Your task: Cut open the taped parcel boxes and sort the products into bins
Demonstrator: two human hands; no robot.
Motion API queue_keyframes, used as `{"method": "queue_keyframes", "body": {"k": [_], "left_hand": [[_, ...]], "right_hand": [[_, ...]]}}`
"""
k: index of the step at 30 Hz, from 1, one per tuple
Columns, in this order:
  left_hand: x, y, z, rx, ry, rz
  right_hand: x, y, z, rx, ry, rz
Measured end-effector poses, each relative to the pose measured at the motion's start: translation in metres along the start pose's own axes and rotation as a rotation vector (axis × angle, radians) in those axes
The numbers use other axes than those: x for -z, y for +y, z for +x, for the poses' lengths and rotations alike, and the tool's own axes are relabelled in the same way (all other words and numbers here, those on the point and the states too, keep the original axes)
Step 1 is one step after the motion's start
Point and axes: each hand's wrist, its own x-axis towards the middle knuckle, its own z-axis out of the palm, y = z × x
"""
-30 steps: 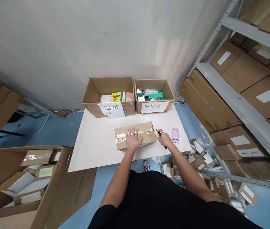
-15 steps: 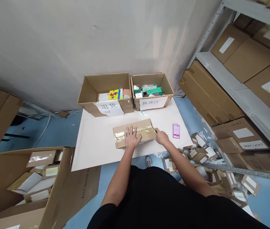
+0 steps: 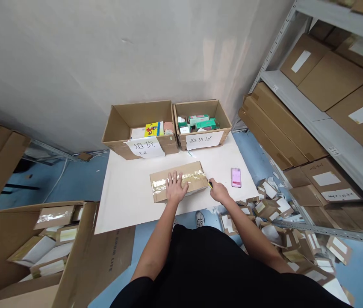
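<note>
A taped cardboard box (image 3: 192,173) lies on the white table (image 3: 120,192) in front of me. My left hand (image 3: 175,188) rests flat on its top with the fingers spread. Just off the box's right end, my right hand (image 3: 219,191) is closed around a small yellow-and-black box cutter (image 3: 211,185). Its blade is too small to make out. Clear shiny tape runs along the box's top. To the right of that hand lies a phone (image 3: 236,177) with a pinkish screen.
Two open cartons with paper signs, a left one (image 3: 171,147) and a right one (image 3: 225,136), stand at the table's back. A big carton (image 3: 87,231) of parcels is at lower left. Shelves (image 3: 316,122) with boxes rise on the right, above scattered parcels (image 3: 266,208).
My right hand has drawn the box cutter slightly away from the box's right end. My left hand stays on the box. The view has shifted a little.
</note>
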Motion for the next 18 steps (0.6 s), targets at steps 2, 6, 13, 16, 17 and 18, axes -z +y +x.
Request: {"method": "queue_keyframes", "body": {"k": [2, 6, 13, 16, 17, 18], "left_hand": [[0.000, 0.000, 0.000, -0.001, 0.002, -0.003], [0.000, -0.001, 0.000, -0.002, 0.002, -0.010], [0.002, 0.000, 0.000, 0.005, -0.004, -0.003], [0.001, 0.000, 0.000, 0.008, 0.008, -0.002], [0.000, 0.000, -0.001, 0.008, 0.013, -0.006], [0.000, 0.000, -0.001, 0.007, 0.018, -0.010]], "right_hand": [[0.003, 0.000, 0.000, 0.004, -0.004, 0.001], [0.014, -0.001, -0.001, 0.013, 0.014, 0.003], [0.018, -0.017, 0.020, 0.047, 0.047, -0.041], [0.009, -0.023, 0.025, 0.019, 0.042, -0.066], [0.006, -0.025, 0.025, 0.015, 0.044, -0.069], [0.005, -0.025, 0.024, 0.014, 0.043, -0.072]]}}
